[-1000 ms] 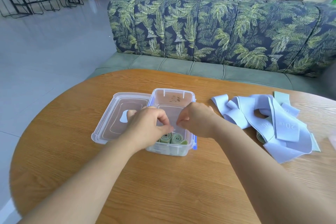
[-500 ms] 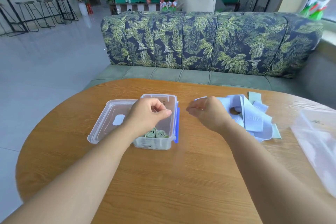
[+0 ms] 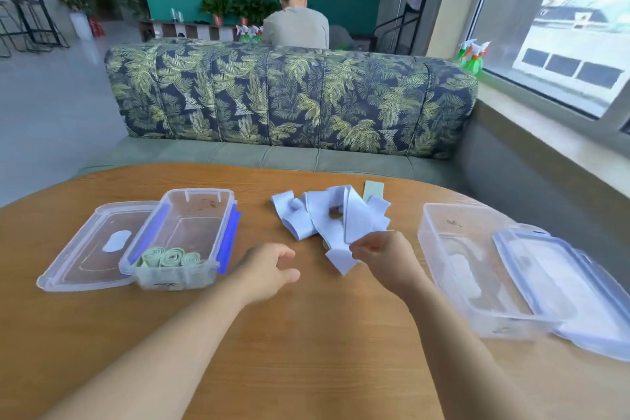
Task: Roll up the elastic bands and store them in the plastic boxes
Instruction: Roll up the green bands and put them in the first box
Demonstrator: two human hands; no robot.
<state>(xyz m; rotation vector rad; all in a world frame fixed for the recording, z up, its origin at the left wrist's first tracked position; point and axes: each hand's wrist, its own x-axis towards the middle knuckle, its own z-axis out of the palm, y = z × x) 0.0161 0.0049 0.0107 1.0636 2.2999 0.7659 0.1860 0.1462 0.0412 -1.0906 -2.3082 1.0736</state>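
Three green rolls crowd the left box; why? (Student)
Likely to leave room. Right hand pinches a lilac band off the mid-table pile; left hand hovers slack, empty. (Legend)

A bare strip of desk is left between the left box and the heap of blue bands; part of it is taken up by the left grip. The near edge of the heap is covered by the right grip. The left box is flanked on its left by the left lid. Its near end is filled by green rolls, and its far end is left free. The right box is overlapped on its right side by the right lid.
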